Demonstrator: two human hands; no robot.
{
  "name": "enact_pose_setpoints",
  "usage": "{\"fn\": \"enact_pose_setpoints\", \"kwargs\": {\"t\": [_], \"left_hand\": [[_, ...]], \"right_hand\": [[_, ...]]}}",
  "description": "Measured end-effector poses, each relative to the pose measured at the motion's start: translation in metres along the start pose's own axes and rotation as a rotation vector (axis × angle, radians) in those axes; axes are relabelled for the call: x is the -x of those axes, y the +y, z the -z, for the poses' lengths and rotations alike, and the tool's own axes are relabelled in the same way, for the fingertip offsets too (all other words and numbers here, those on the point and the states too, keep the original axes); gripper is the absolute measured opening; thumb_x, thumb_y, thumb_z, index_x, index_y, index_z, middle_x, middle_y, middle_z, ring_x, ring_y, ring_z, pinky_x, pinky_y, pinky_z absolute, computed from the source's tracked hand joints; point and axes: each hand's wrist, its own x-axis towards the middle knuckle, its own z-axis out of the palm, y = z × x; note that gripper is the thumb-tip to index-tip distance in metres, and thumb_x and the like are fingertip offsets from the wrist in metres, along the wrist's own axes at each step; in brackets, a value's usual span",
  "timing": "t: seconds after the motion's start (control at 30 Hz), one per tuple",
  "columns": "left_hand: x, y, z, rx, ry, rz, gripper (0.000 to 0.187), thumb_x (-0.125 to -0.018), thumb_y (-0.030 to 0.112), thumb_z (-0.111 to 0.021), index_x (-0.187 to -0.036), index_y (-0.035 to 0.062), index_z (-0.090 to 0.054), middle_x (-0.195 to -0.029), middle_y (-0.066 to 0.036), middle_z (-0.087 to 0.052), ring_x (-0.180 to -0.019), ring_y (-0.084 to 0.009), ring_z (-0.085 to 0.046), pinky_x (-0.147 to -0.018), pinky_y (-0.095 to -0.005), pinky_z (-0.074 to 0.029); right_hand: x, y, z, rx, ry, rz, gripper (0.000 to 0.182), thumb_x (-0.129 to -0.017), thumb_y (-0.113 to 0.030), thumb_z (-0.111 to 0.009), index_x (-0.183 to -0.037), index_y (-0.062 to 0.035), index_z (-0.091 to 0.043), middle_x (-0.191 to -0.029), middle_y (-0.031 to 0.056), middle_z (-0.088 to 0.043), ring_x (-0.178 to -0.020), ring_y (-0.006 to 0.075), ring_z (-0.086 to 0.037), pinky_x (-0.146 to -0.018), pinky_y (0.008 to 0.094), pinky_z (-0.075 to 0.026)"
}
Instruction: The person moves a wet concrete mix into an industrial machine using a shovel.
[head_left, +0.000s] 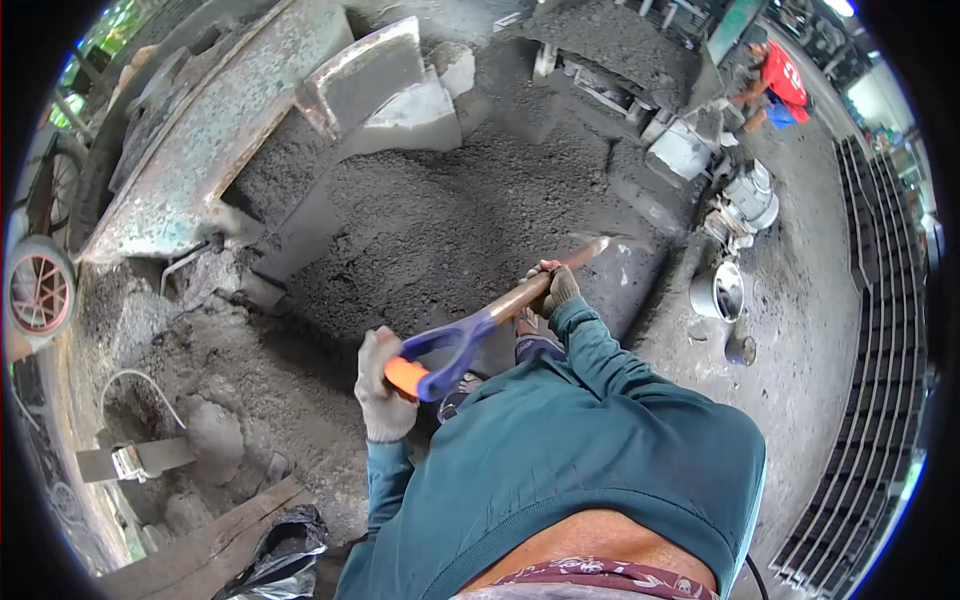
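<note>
1. One shovel [500,308] slants across the middle of the view, in front of the person's body; it has one wooden shaft, one blue frame [460,345] and one orange grip [405,376]. Its blade cannot be clearly made out.
2. Two hands, both in pale gloves, hold it: the left hand [381,388] is closed around the orange grip, the right hand [562,290] around the shaft farther along.
3. Two feet show in part beneath the shovel.
4. One broad heap of dark, grainy material [430,210] lies beyond the shovel.
5. To the right stand one motor-like machine [750,197], one pale bucket [702,295] and, just beside the bucket, one small can [745,350].
6. At lower left are one wooden plank [190,545] and one black plastic bag [285,550].
7. Two spoked wheels show at far left; the nearer [41,291] has red spokes.
8. One other person [785,85] crouches at upper right; the white marking on the red shirt is too small to read.
</note>
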Motion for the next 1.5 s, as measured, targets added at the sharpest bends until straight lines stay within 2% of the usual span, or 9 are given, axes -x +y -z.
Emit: {"fn": "enact_pose_setpoints", "kwargs": {"t": [0.27,0.33,0.43,0.5,0.6,0.73,1.27,1.4,1.5], "left_hand": [[-0.025,-0.063,-0.237,1.423,-0.75,1.584,0.046,-0.09,0.041,-0.064,-0.119,0.0069,-0.052,-0.103,-0.011,-0.061,-0.095,-0.0285,-0.061,-0.085,-0.0492,-0.051],[-0.045,-0.036,-0.297,1.358,-0.869,1.844,0.038,-0.086,0.036,-0.068,-0.11,0.0095,-0.053,-0.096,-0.009,-0.06,-0.089,-0.0292,-0.061,-0.081,-0.0516,-0.051],[-0.029,-0.075,-0.407,1.266,-0.333,2.0,0.039,-0.08,0.026,-0.069,-0.108,0.0114,-0.047,-0.098,-0.009,-0.056,-0.087,-0.0318,-0.061,-0.08,-0.0482,-0.054],[-0.038,-0.065,-0.426,1.302,-0.087,1.992,0.032,-0.075,0.014,-0.066,-0.102,0.0118,-0.049,-0.096,-0.009,-0.057,-0.086,-0.0312,-0.061,-0.081,-0.0496,-0.054],[-0.028,-0.082,-0.464,1.185,0.055,2.042,0.021,-0.077,0.016,-0.066,-0.093,0.0142,-0.052,-0.09,-0.006,-0.058,-0.083,-0.0278,-0.061,-0.079,-0.0487,-0.055],[-0.012,-0.082,-0.5,1.037,0.024,2.066,0.029,-0.076,0.017,-0.063,-0.101,0.0138,-0.05,-0.103,-0.008,-0.058,-0.094,-0.0302,-0.06,-0.083,-0.05,-0.054],[-0.089,-0.176,-0.742,0.709,-0.096,1.319,0.028,-0.079,0.01,-0.065,-0.105,0.0062,-0.055,-0.088,-0.01,-0.058,-0.077,-0.0263,-0.06,-0.069,-0.0456,-0.055],[-0.219,-0.068,-0.685,0.682,-0.289,1.724,0.021,-0.088,0.005,-0.049,-0.107,0.0141,-0.05,-0.095,-0.007,-0.057,-0.079,-0.0264,-0.06,-0.071,-0.0606,-0.054],[-0.242,-0.069,-0.711,0.749,-0.334,1.791,0.014,-0.088,0.01,-0.051,-0.101,0.0111,-0.046,-0.088,-0.014,-0.053,-0.064,-0.034,-0.057,-0.064,-0.0615,-0.052]], "right_hand": [[0.059,-0.069,0.008,0.254,-0.286,-0.632,0.024,-0.087,-0.027,-0.055,-0.091,-0.0036,-0.057,-0.071,0.001,-0.06,-0.06,0.0154,-0.058,-0.052,0.0322,-0.048],[0.111,-0.059,0.004,0.987,-0.195,0.059,0.031,-0.091,-0.031,-0.059,-0.107,-0.0051,-0.059,-0.07,0.0031,-0.06,-0.055,0.0142,-0.057,-0.054,0.0297,-0.049],[0.149,-0.141,0.001,0.633,-0.291,-0.395,0.033,-0.095,-0.03,-0.057,-0.118,-0.007,-0.056,-0.075,0.0058,-0.06,-0.058,0.0158,-0.057,-0.053,0.03,-0.049],[0.182,-0.22,0.048,0.999,-0.25,0.506,0.034,-0.099,-0.03,-0.049,-0.125,-0.0068,-0.052,-0.083,0.0095,-0.061,-0.064,0.0179,-0.061,-0.051,0.0307,-0.051],[0.239,-0.285,0.058,0.439,-0.271,0.803,0.085,-0.089,-0.072,-0.041,-0.139,-0.0029,-0.042,-0.099,0.0138,-0.063,-0.079,0.0222,-0.065,-0.056,0.0337,-0.055],[0.239,-0.335,0.092,1.122,0.011,1.0,0.064,-0.085,-0.016,-0.068,-0.141,-0.0011,-0.042,-0.107,0.0125,-0.06,-0.083,0.0175,-0.063,-0.07,0.0323,-0.054],[0.151,-0.342,0.111,0.93,0.862,0.793,0.042,-0.079,0.011,-0.052,-0.119,-0.0022,-0.045,-0.076,0.0117,-0.06,-0.057,0.0198,-0.062,-0.046,0.034,-0.05],[0.11,-0.328,0.082,0.672,0.885,0.693,0.048,-0.078,0.012,-0.041,-0.121,-0.0059,-0.037,-0.072,0.0143,-0.057,-0.05,0.0249,-0.056,-0.04,0.0401,-0.049],[0.077,-0.313,0.028,0.349,0.824,0.564,0.003,-0.075,-0.006,-0.061,-0.073,-0.0052,-0.059,-0.066,0.0106,-0.056,-0.049,0.0261,-0.055,-0.042,0.0435,-0.049]]}}
